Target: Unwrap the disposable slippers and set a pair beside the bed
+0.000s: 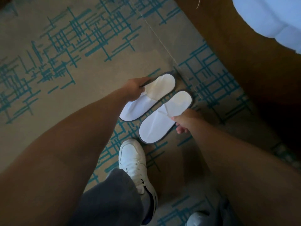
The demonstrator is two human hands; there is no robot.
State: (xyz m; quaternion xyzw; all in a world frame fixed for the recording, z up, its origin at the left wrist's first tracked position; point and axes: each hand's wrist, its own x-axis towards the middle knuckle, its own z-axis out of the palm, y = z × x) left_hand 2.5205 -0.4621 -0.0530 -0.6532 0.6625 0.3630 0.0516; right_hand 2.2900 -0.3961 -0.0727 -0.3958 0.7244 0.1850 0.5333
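Nearest to the camera, a white lace-up sneaker (136, 162) under a grey trouser leg (112, 199) stands on the beige carpet with teal line pattern (48, 51).

Just beyond the sneaker's toe lies the first flat white disposable slipper with a dark edge (156, 128), on the carpet. The right hand (185, 120) is at the side of this slipper that faces the bed, and its fingers (175, 118) pinch the edge of the white upper.

The second white disposable slipper (138, 108) lies just beside the first one, on the side away from the bed, almost parallel to it and very close; I cannot tell if the two edges touch. The left hand (135, 89) grips the upper of this slipper, fingers curled around the cloth and lifting it a little.

Farther, beyond the slippers, the brown bed base (236, 46) rises, with white bedding (273, 18) on top.
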